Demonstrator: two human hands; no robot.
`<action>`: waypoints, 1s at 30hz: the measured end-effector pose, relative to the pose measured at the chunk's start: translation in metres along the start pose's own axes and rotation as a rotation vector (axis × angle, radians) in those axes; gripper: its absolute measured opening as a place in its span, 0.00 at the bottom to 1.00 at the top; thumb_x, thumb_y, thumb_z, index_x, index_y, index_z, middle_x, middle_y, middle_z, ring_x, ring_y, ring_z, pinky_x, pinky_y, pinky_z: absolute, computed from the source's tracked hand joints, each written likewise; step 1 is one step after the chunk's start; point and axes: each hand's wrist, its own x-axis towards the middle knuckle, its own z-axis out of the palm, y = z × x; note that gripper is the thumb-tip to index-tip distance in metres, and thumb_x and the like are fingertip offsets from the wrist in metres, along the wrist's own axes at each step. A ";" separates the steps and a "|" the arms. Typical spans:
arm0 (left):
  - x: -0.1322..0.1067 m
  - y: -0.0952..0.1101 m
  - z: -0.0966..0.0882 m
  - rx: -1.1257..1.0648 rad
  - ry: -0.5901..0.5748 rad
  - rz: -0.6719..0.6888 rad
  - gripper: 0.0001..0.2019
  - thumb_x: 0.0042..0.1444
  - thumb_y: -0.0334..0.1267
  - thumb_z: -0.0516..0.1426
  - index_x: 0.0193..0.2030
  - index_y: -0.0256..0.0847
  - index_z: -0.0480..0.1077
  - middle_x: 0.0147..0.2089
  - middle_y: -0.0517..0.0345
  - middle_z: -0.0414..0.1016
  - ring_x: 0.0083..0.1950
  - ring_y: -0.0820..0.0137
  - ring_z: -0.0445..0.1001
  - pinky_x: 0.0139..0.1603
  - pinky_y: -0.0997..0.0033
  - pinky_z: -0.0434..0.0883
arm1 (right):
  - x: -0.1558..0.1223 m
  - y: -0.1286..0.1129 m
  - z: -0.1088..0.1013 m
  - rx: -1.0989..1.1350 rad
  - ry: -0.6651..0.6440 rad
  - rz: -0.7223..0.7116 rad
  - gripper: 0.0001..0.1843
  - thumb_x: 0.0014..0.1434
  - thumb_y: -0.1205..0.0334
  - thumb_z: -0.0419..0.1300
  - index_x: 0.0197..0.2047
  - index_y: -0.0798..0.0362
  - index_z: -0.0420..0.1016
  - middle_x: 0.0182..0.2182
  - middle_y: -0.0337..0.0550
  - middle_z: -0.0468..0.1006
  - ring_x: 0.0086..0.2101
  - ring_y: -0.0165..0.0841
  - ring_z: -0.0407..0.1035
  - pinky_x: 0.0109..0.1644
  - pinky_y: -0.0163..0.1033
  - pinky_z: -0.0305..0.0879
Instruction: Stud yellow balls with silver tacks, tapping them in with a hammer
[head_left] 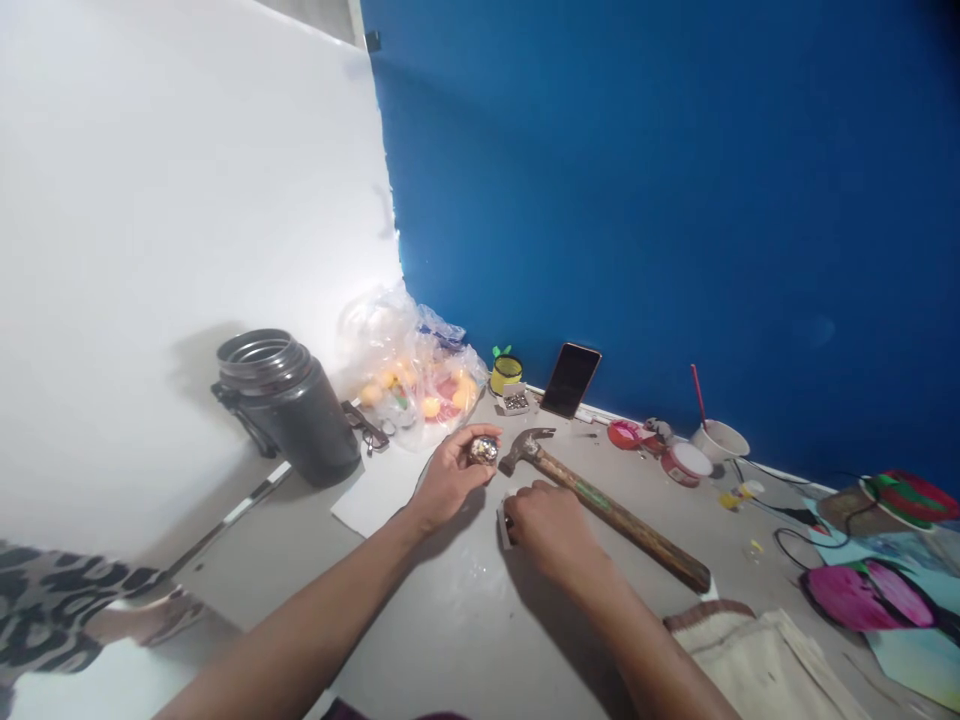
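Observation:
My left hand holds a small round ball between thumb and fingers; its surface is covered with shiny silver and gold bits. Close by on the right, my right hand is curled with its fingers down at a small open white box. My right fingertips are hidden, so what they pinch, if anything, does not show. A claw hammer with a worn wooden handle lies just beyond my right hand, its head near the ball. A white sheet of paper lies left of my left hand.
A dark open flask stands left. Behind are a plastic bag with orange fruit-like items, a small box of metal bits and a leaning phone. Right are a white cup, cloth and pink sunglasses. A patterned sleeve shows left.

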 end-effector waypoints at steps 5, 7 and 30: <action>0.000 0.001 -0.001 0.045 0.004 0.003 0.22 0.45 0.33 0.62 0.50 0.39 0.73 0.39 0.57 0.72 0.33 0.73 0.67 0.35 0.73 0.64 | 0.002 -0.007 0.005 0.028 -0.039 -0.017 0.13 0.61 0.71 0.57 0.43 0.56 0.83 0.41 0.54 0.83 0.44 0.43 0.76 0.39 0.39 0.61; 0.000 0.000 -0.001 0.043 -0.001 0.002 0.22 0.45 0.32 0.62 0.50 0.39 0.73 0.39 0.58 0.72 0.33 0.73 0.67 0.34 0.73 0.63 | 0.003 -0.007 0.008 0.037 -0.033 -0.018 0.12 0.61 0.72 0.58 0.42 0.56 0.83 0.41 0.54 0.83 0.43 0.42 0.77 0.39 0.39 0.61; -0.002 0.002 0.000 0.260 0.067 0.099 0.16 0.48 0.30 0.60 0.46 0.39 0.72 0.40 0.59 0.73 0.33 0.74 0.66 0.35 0.74 0.63 | 0.002 0.023 0.000 0.721 0.085 -0.048 0.06 0.56 0.69 0.60 0.33 0.52 0.79 0.32 0.40 0.82 0.34 0.32 0.72 0.37 0.35 0.57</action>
